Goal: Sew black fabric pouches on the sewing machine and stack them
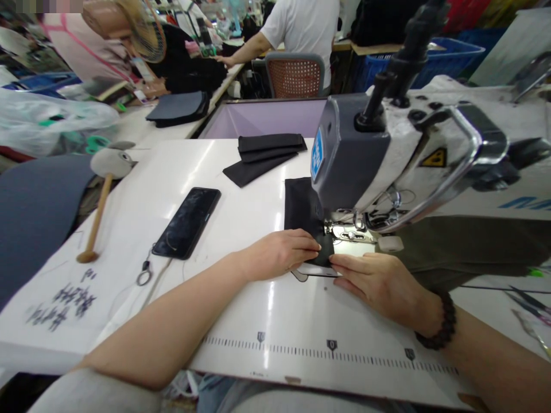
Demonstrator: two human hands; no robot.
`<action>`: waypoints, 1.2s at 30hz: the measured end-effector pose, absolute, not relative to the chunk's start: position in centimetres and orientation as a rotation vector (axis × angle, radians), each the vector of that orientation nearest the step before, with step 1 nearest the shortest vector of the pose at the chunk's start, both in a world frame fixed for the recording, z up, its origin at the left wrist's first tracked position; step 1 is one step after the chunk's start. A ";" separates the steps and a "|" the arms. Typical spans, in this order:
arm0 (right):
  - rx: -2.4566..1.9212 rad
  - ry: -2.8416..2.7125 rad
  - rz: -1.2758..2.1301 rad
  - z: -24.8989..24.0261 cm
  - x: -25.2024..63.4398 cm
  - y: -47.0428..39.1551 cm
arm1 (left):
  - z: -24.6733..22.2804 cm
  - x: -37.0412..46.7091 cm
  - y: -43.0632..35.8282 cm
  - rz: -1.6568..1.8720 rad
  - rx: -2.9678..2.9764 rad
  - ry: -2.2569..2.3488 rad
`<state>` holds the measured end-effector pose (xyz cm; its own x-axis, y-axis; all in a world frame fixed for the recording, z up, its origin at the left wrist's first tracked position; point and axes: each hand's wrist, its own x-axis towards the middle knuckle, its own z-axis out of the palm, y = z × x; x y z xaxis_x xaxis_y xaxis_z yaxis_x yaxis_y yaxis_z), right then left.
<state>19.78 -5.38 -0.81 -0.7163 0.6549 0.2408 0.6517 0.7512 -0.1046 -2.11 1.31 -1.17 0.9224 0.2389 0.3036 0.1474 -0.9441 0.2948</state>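
Note:
A black fabric piece [301, 203] lies under the head of a sewing machine [350, 152], its right edge beside the presser foot [329, 228]. My left hand [282, 252] rests on the near part of this fabric, fingers stretched out flat just left of the foot. Close to the near right corner, my right hand [381, 284] lies with extended fingers, the fingertips touching the fabric's edge. A dark beaded bracelet circles the right wrist. The needle itself is too small to make out.
Folded black fabric pieces [269, 155] lie behind the work. On the left are a phone [187, 223] and a wooden-handled tool with a rounded pale head [111, 163]. Olive fabric [477, 246] and scissors [531, 304] lie right. A chair [295, 74] and other people are beyond.

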 end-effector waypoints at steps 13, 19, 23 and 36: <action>-0.905 -2.695 0.053 -0.1 20.4 -5.3 | -0.9 -2.0 1.2 0.425 2.825 0.290; -1.085 -2.624 0.052 -0.6 20.3 -5.1 | -0.8 -1.9 1.2 0.438 2.844 0.284; -1.116 -2.724 0.037 -1.0 20.1 -5.1 | -0.6 -1.9 1.1 0.434 2.833 0.286; -1.146 -2.717 0.096 -0.6 20.2 -5.1 | -0.6 -1.8 0.9 0.429 2.823 0.323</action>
<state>20.16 -5.12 -0.55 -0.6827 0.7152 0.1498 0.7027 0.6988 -0.1335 -1.78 0.87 -0.60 0.9313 0.2568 0.2585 0.1776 -0.9394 0.2934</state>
